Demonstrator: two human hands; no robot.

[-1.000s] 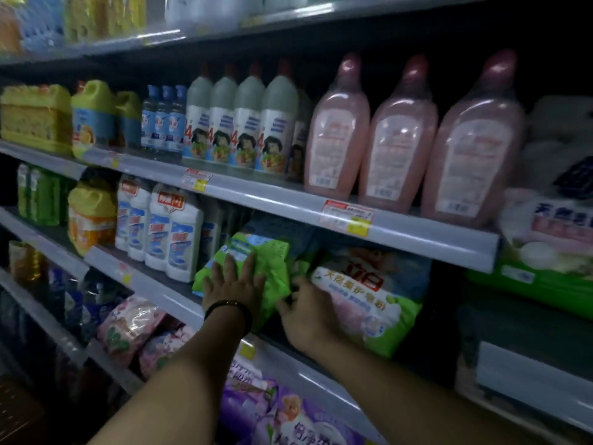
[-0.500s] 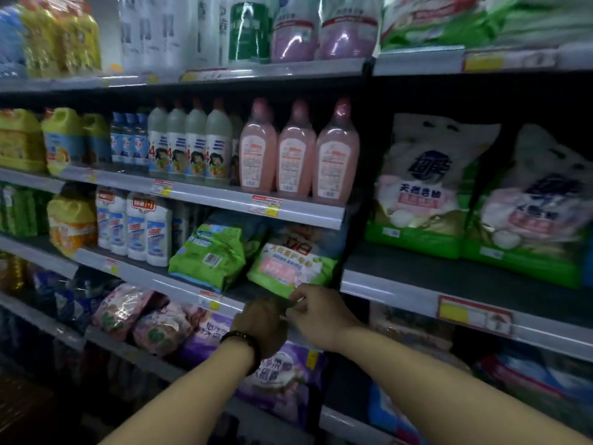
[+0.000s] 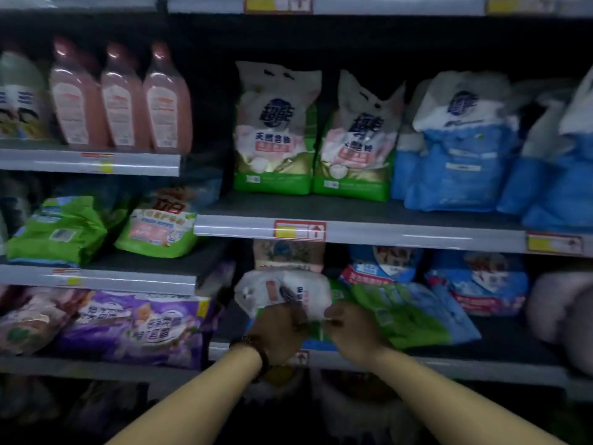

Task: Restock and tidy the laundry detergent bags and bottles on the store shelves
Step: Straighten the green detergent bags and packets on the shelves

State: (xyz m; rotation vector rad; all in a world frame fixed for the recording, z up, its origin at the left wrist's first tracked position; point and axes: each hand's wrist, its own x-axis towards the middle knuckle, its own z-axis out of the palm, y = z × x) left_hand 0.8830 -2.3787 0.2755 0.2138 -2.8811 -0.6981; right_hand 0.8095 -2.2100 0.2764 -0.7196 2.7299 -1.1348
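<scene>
A white and green detergent bag (image 3: 282, 292) lies tipped over at the front of the lower right shelf (image 3: 449, 364). My left hand (image 3: 276, 332) grips its near left edge. My right hand (image 3: 351, 332) pinches the same bag's near edge just to the right. Two upright white and green bags (image 3: 276, 130) (image 3: 356, 139) stand on the shelf above. Beside the held bag a green and blue bag (image 3: 410, 313) lies flat. Three pink bottles (image 3: 122, 97) stand on the upper left shelf.
Blue bags (image 3: 459, 142) fill the upper shelf to the right. Green bags (image 3: 57, 229) (image 3: 157, 223) lie on the middle left shelf, purple bags (image 3: 141, 326) below them. Blue and red bags (image 3: 478, 281) stand behind on the lower right shelf. A pale bundle (image 3: 561, 309) sits far right.
I turned right from the left shelf section. Both hands left the green bags there, dropped to the lower right shelf and took hold of the white and green bag.
</scene>
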